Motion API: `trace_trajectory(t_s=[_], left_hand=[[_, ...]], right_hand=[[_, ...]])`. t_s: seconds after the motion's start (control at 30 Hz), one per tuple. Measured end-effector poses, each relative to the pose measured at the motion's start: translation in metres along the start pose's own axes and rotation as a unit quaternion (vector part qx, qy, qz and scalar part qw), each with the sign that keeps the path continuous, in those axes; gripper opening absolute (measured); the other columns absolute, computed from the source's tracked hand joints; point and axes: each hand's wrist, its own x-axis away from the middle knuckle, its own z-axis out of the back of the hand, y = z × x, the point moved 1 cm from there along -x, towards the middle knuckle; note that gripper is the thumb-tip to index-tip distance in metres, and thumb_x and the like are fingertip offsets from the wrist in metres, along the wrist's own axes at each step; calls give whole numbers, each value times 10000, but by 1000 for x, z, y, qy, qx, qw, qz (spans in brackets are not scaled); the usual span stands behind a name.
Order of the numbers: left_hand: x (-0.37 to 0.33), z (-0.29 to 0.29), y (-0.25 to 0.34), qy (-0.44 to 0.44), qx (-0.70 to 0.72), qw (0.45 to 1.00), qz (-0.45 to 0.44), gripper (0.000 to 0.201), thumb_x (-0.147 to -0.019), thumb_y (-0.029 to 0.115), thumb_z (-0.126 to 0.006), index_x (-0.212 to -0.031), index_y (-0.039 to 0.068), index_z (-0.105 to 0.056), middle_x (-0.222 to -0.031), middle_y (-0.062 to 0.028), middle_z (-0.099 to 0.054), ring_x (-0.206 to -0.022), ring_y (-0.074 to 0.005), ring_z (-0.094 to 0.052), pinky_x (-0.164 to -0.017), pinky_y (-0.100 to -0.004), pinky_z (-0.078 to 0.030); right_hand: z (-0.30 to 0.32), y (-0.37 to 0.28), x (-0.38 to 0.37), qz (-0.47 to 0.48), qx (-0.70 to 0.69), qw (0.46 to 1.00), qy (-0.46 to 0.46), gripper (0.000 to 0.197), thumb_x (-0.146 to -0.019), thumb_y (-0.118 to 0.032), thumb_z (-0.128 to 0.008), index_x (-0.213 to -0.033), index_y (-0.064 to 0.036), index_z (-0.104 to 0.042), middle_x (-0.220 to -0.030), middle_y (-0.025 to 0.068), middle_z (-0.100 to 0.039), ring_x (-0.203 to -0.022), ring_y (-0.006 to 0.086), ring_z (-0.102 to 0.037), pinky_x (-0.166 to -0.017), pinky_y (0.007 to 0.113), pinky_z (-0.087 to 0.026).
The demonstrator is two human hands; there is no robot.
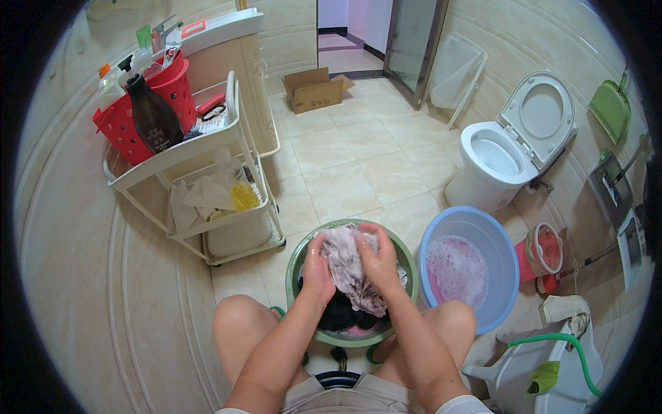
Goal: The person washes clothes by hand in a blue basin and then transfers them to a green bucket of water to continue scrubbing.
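Observation:
Over a round green basin (407, 265), I hold up a wet, bunched pale pinkish-grey garment (343, 257) with dark markings. My left hand (317, 273) presses against its left side, with the palm turned inward. The fingers of my right hand (376, 259) are curled over its right side. The lower end of the garment hangs down toward dark clothing (337, 314) lying in the basin. Some water shows pinkish near the basin's front rim. The garment's exact kind is hidden by its folds.
A blue tub (508, 276) of foamy pinkish water stands right of the basin. Farther right are a toilet (498, 155), a red bucket (525, 261) and a grey-white stool (531, 372) with a green hose. At left stands a white trolley (238, 131); a cardboard box (317, 94) lies behind.

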Motion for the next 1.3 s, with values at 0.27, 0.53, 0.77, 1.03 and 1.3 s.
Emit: trace_trajectory(t_s=[0.27, 0.53, 0.77, 1.03, 1.3], left_hand=[[-7, 38, -14, -5, -77, 996, 47, 288, -882, 417, -600, -825, 137, -561, -669, 26, -503, -576, -107, -468, -531, -253, -390], [8, -15, -40, 104, -140, 984, 29, 260, -920, 328, -555, -895, 76, -616, -880, -46, -603, -781, -150, -570, -660, -299, -467], [-27, 70, -33, -240, -1, 966, 96, 280, -936, 377, -509, -827, 128, -577, -789, -15, -591, -748, -127, -568, -642, -286, -462], [-9, 13, -29, 83, -195, 977, 28, 317, -950, 365, -489, -926, 66, -594, -856, -42, -592, -770, -150, -566, -667, -290, -466], [-1, -24, -39, 45, -195, 976, 80, 349, -933, 391, -516, -1000, 55, -581, -854, -77, -607, -784, -224, -592, -709, -370, -480]], right_hand=[[-40, -44, 46, 238, 203, 943, -115, 168, -832, -226, -599, -745, -83, -590, -707, 110, -575, -621, 286, -581, -570, 385, -476], [-19, 12, 9, 57, 258, 964, -2, 245, -888, -246, -491, -770, -79, -625, -783, 161, -618, -644, 357, -587, -601, 458, -481], [-41, -13, 34, 125, 274, 946, -115, 278, -906, -243, -481, -744, -50, -598, -732, 166, -583, -682, 383, -570, -611, 467, -459], [-35, -25, 37, 144, 181, 972, -29, 235, -852, -169, -493, -665, -33, -533, -707, 180, -538, -644, 388, -544, -583, 460, -444], [6, 46, -11, -137, 155, 978, 10, 373, -940, -278, -469, -691, -11, -548, -640, 109, -521, -568, 186, -483, -550, 351, -400]])
